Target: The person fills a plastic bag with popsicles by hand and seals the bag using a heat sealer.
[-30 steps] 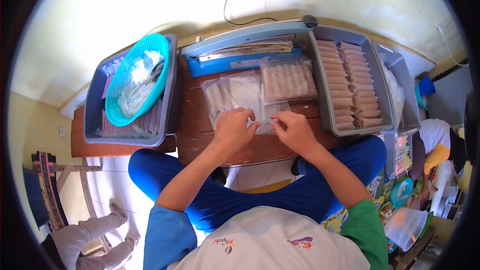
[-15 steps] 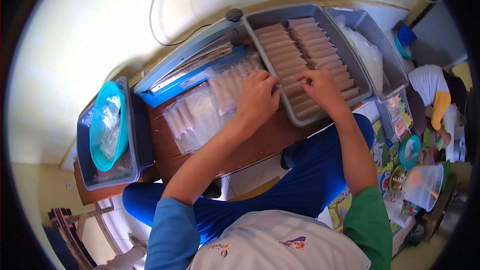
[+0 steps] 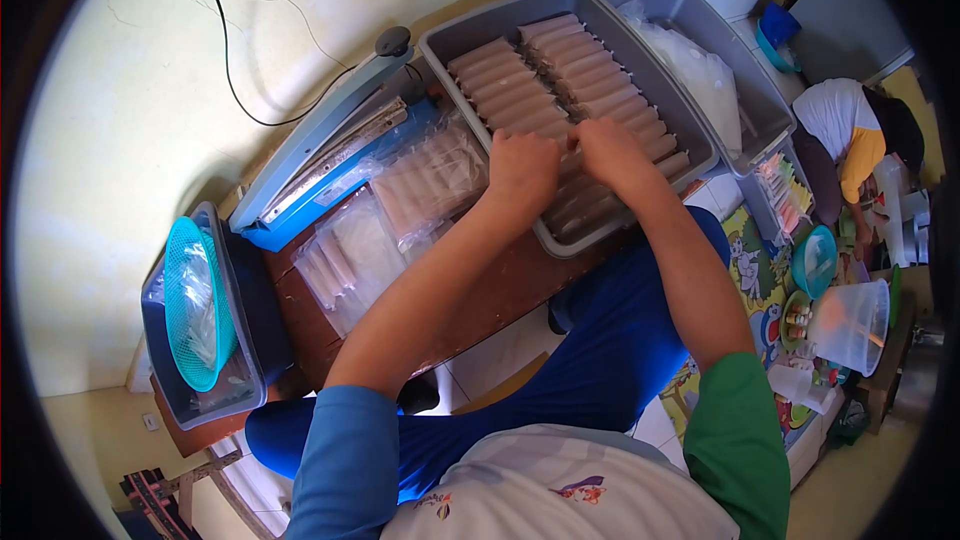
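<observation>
A large grey tray [image 3: 700, 145] holds two rows of pale brown, plastic-wrapped tubes [image 3: 585, 70] lying side by side. Over its near half, my left hand [image 3: 525, 172] has its fingers curled down at the left end of a tube in the left row. Facing it, my right hand [image 3: 612, 152] pinches near that row's right end, by the gap between the rows. The tube between the hands is mostly covered by my fingers. Left of the tray lie flat clear packs of tubes [image 3: 425, 180], and a pack with only a few tubes [image 3: 330, 265].
A blue sealer with a long lever arm [image 3: 320, 155] stands behind the packs. At the left, a turquoise basket [image 3: 180, 315] rests in a dark bin [image 3: 255, 380]. Another grey tray [image 3: 765, 100] holds plastic sheets. Another person [image 3: 850, 130] bends over at far right.
Both hands have come down onto the tubes, and their fingers have closed. The view has shifted, so the tray and sealer appear farther left and a wall socket now shows.
</observation>
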`<state>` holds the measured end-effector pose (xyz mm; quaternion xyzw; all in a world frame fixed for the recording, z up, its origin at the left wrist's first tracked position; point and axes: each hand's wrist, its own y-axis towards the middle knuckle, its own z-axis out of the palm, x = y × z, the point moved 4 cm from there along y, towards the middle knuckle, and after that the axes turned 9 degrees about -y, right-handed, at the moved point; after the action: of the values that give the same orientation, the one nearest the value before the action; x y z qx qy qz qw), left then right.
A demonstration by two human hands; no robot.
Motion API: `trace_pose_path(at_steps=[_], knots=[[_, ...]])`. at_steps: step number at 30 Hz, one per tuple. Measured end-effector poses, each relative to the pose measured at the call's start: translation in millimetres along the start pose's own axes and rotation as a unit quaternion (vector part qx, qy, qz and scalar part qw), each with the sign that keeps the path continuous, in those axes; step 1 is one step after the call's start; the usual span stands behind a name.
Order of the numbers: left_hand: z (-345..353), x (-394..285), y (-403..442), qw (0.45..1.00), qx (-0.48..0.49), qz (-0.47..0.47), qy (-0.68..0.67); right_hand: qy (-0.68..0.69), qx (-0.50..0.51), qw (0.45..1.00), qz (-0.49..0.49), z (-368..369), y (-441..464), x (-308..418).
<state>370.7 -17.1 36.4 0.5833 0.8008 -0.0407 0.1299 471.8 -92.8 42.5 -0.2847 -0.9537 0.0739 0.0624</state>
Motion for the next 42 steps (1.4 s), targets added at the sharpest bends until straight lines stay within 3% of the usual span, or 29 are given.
trace_pose_path(at_steps=[9,10,11,13,15,18,20,21,23,24,25,26,27,29,30,35,39,41,42], knots=[[14.2,-2.3,5.0,1.000,-0.001,0.023,-0.001,-0.002,0.025,0.997,0.075,8.0,14.7,-17.5],[11.8,-1.6,3.6,0.996,-0.076,0.040,-0.022,-0.001,0.025,0.997,0.074,4.8,14.6,-23.3],[9.4,-0.7,1.4,0.986,-0.151,0.057,-0.044,0.039,0.019,0.996,0.075,0.0,14.0,-30.7],[3.3,2.3,2.2,0.987,-0.130,0.039,-0.084,0.080,0.012,0.994,0.072,-15.9,8.8,-32.4],[-2.6,4.2,-0.1,0.986,-0.108,0.022,-0.124,0.222,0.113,0.958,0.140,-17.7,1.0,-35.1],[-16.8,9.6,-5.3,0.968,-0.098,-0.037,-0.227,0.306,0.092,0.943,0.088,-14.8,0.9,-31.7],[-25.2,13.7,-14.0,0.917,-0.056,-0.102,-0.382,0.374,0.067,0.922,0.069,-22.3,-7.3,-25.6],[-31.5,14.9,-19.1,0.917,-0.060,-0.104,-0.380,0.440,0.043,0.895,0.052,-27.9,-11.8,-20.4],[-34.6,20.9,-34.5,0.852,-0.026,-0.157,-0.498,0.488,0.038,0.872,0.020,-30.3,-14.4,-11.3],[-35.9,24.3,-45.1,0.853,-0.030,-0.161,-0.496,0.534,0.034,0.845,-0.007,-31.2,-15.6,-5.0],[-33.4,27.5,-57.5,0.793,-0.020,-0.176,-0.582,0.534,0.036,0.844,-0.013,-29.5,-17.5,3.7],[-30.3,29.8,-70.5,0.725,-0.010,-0.188,-0.663,0.586,-0.005,0.809,-0.042,-30.2,-20.5,16.0],[-29.0,32.7,-83.6,0.725,-0.015,-0.192,-0.661,0.633,-0.044,0.769,-0.071,-30.4,-24.4,28.1],[-25.4,40.0,-110.4,0.651,-0.062,-0.212,-0.726,0.653,-0.043,0.753,-0.067,-22.9,-31.5,53.9],[-24.4,42.9,-123.9,0.649,-0.067,-0.216,-0.726,0.673,-0.045,0.736,-0.059,-17.5,-35.4,65.1],[-29.7,65.8,-180.9,0.587,-0.172,-0.241,-0.753,0.629,0.093,0.756,-0.153,23.8,-51.2,137.1],[-21.3,100.5,-225.2,0.607,-0.139,-0.239,-0.745,0.632,0.186,0.734,-0.162,48.8,-68.7,178.0],[-25.0,116.4,-244.8,0.811,-0.032,-0.227,-0.539,0.606,0.159,0.756,-0.189,56.1,-70.8,188.6],[-25.5,126.8,-257.2,0.808,-0.038,-0.230,-0.541,0.593,0.176,0.764,-0.181,62.5,-70.8,192.7]])
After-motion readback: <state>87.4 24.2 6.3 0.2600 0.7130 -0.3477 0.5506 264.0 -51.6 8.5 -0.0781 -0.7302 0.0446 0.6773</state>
